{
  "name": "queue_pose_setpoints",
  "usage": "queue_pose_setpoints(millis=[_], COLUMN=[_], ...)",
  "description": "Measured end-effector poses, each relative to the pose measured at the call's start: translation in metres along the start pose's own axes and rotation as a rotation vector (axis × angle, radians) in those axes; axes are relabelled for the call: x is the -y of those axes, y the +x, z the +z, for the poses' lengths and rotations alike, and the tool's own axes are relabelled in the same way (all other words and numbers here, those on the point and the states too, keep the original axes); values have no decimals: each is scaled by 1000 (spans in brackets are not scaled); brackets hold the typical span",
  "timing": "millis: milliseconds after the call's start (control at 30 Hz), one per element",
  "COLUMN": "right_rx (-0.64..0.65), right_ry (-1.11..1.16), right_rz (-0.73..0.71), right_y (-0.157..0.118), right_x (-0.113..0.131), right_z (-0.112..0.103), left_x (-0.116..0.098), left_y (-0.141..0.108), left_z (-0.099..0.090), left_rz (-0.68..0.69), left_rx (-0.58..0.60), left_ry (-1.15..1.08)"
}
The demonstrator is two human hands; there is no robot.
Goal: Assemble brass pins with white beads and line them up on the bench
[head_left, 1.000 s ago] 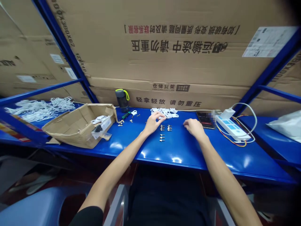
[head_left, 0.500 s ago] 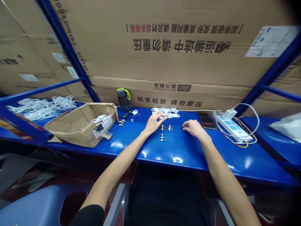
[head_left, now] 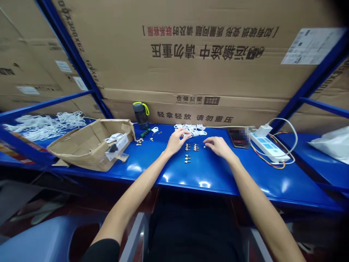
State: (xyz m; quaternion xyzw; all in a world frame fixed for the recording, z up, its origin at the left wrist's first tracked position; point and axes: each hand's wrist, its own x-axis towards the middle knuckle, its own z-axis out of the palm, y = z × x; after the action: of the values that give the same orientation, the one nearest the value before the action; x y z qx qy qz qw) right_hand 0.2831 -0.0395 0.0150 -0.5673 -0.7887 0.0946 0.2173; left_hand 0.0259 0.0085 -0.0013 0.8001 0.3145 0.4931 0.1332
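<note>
My left hand (head_left: pixel 176 142) is just in front of a pile of white plastic parts (head_left: pixel 195 130), its fingers curved and a gap between thumb and forefinger. Nothing shows between them. Across from it, my right hand (head_left: pixel 219 147) has thumb and forefinger drawn together, with a small white piece (head_left: pixel 204 146) at their tips. Between the hands lie small brass-coloured pins with white ends, grouped in short rows: one group (head_left: pixel 188 147) at the back left, another (head_left: pixel 196 147) beside it, and a third (head_left: pixel 187 158) nearer the front.
On the blue table (head_left: pixel 163 174), a cut-down cardboard box (head_left: pixel 81 156) stands left, near a dark bottle (head_left: pixel 141 115), a green-handled screwdriver (head_left: pixel 145 132) and loose brass bits (head_left: pixel 139 141). A phone (head_left: pixel 237 138) and a white power strip (head_left: pixel 269 147) with cables lie right. White cords (head_left: pixel 46 125) lie far left.
My right hand has moved left toward the pins, and the small white piece now shows at its fingertips. My left hand stays by the white parts. The view has shifted slightly.
</note>
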Motion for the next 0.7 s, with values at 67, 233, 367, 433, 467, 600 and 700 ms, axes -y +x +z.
queue_pose_setpoints(millis=[67,233,367,433,467,600,700], right_rx=[-20,98,94,92,95,100,96], right_ry=[-44,-185,-197,-193,-192,-184,-168], right_rz=[7,53,63,51,44,27,11], right_y=[-1,-3,-3,-2,-2,1,2], right_x=[-3,-4,-2,-2,-3,-3,-3], right_z=[-2,-3,-1,-1,-1,0,3], left_x=[1,1,1,0,0,0,0], left_y=[0,0,0,0,0,-1,-1], left_z=[0,1,1,1,1,1,2], left_rz=[-5,-10,-4,0,2,5,14], left_rx=[-4,-6,17,28,33,52,59], left_ry=[1,6,-2,-2,0,12,11])
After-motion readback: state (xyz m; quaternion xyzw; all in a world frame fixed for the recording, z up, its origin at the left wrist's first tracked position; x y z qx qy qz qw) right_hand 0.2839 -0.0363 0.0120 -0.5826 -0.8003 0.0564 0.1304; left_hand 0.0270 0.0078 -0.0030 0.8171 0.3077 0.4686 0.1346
